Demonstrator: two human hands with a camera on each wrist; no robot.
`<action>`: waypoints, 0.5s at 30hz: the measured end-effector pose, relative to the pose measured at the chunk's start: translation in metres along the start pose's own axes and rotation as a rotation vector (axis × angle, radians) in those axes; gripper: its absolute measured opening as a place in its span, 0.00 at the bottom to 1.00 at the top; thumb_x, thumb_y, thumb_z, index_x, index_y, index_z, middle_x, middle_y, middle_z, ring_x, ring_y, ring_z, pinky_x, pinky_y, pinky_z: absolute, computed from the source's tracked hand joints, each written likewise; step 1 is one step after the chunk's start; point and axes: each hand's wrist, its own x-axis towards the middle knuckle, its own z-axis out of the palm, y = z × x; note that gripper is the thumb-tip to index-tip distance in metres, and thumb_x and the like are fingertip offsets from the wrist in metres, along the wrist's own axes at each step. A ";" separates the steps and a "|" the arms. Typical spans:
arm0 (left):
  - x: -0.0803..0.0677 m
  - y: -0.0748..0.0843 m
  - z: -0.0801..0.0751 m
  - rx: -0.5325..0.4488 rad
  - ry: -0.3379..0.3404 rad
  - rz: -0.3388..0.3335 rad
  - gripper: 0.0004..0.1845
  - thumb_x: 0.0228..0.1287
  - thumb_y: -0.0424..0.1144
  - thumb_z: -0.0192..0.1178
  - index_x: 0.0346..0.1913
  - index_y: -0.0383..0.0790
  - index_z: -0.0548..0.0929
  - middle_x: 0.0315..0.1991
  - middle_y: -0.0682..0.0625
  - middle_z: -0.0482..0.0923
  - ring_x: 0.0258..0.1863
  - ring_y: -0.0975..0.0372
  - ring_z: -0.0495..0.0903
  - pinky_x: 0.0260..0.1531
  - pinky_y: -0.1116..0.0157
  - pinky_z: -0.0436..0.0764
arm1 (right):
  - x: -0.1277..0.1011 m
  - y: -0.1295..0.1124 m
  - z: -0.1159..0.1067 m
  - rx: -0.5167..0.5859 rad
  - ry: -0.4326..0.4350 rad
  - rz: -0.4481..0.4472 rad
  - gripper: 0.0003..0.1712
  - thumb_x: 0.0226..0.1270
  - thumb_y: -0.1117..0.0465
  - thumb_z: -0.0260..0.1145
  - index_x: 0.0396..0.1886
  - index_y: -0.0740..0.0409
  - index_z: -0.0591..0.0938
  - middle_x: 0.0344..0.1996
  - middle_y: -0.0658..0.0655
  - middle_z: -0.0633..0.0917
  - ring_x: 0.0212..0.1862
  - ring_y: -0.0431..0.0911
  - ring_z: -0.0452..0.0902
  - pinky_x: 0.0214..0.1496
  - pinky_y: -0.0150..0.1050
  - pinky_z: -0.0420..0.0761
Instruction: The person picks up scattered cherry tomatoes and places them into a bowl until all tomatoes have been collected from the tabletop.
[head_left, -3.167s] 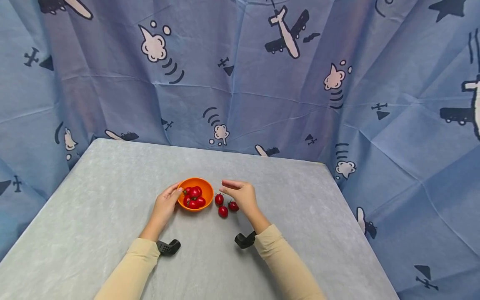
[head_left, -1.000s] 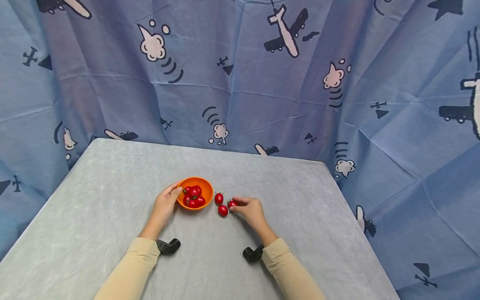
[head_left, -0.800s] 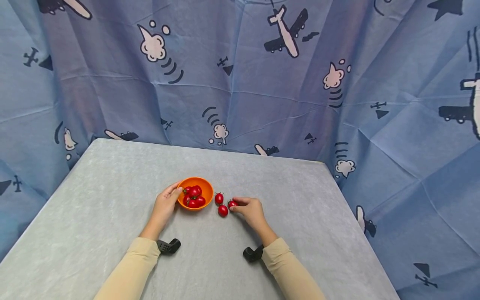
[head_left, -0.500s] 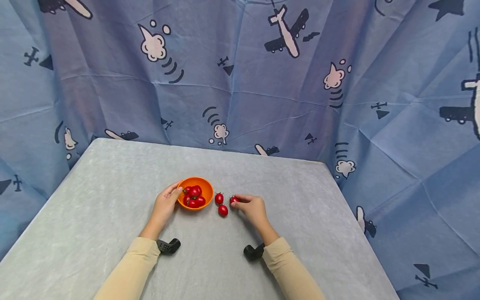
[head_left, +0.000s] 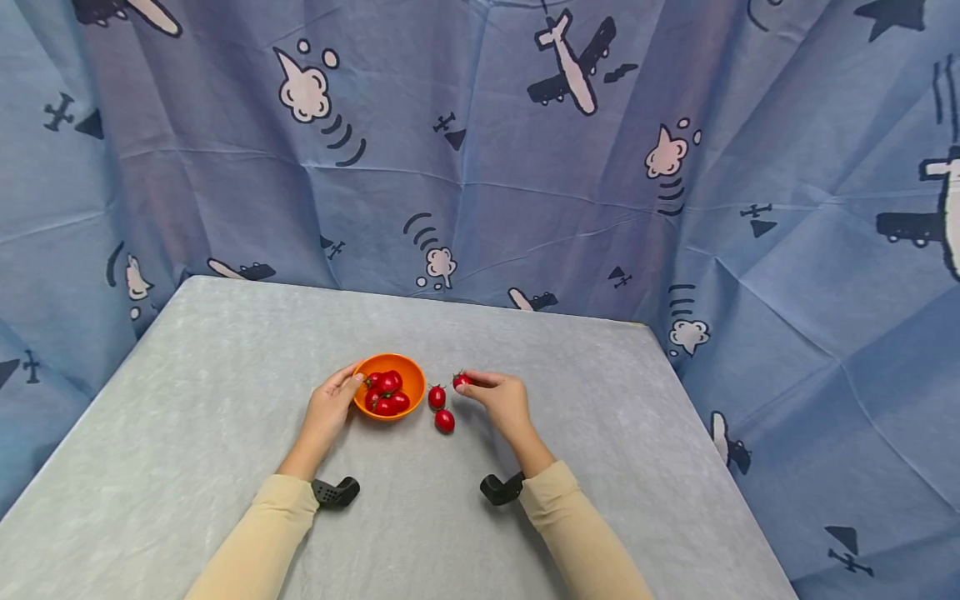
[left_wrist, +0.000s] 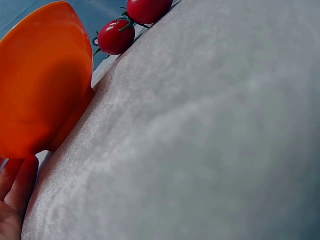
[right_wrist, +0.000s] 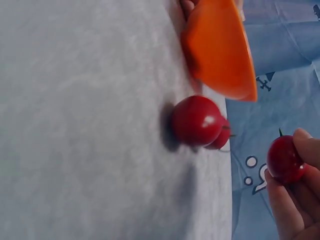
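Observation:
My left hand [head_left: 328, 410] grips the left rim of an orange bowl [head_left: 412, 385], thumb over the edge and fingers along the outside. Several red cherry tomatoes [head_left: 389, 382] lie inside the bowl. Pinched between the thumb and fingers of my right hand [head_left: 506, 407] is another cherry tomato [right_wrist: 284, 159] with a green stem, held above the table. Two more, a nearer cherry tomato [head_left: 445, 422] and a farther cherry tomato [head_left: 437, 397], rest on the table just right of the bowl. In the left wrist view my fingers [left_wrist: 22, 186] show under the bowl's side.
A pale grey cloth covers the table [head_left: 585, 467]. Behind it hangs a blue curtain [head_left: 495, 167] printed with planes and clouds. Each wrist carries a black camera mount, the left mount [head_left: 336, 492] and the right mount [head_left: 502, 489].
My right hand came down to the rightmost loose tomato, pinched it and raised it up and slightly away from me. The left hand and the bowl have stayed in place.

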 end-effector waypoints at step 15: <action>0.000 0.000 0.000 0.014 0.010 -0.009 0.26 0.76 0.46 0.53 0.71 0.40 0.70 0.71 0.46 0.71 0.65 0.69 0.71 0.50 0.87 0.72 | 0.001 -0.024 0.021 0.069 -0.067 -0.066 0.17 0.54 0.59 0.78 0.44 0.58 0.90 0.41 0.58 0.91 0.44 0.45 0.87 0.51 0.38 0.85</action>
